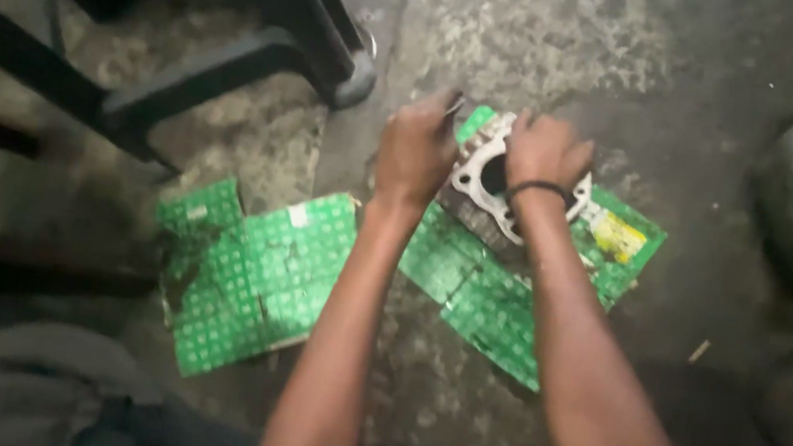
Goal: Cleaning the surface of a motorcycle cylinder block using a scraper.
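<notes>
1. the left hand [416,150] is closing over the near-left edge of a pale metal engine cylinder [484,168], fingers curled, and seems to be pinching a thin dark tool at 12 o'clock of its knuckles; what the tool is cannot be told.
2. the right hand [546,151] is gripping the cylinder's top at 3 o'clock of the bore, fingers wrapped shut on it.
3. the cylinder is sitting on flattened green cardboard [498,301] on the concrete floor [500,34], a small yellow packet [617,235] lying at its 4 o'clock.
4. judging by this, steadying is going best with the right hand pressing down firmly, keeping the part flat on the cardboard.
</notes>
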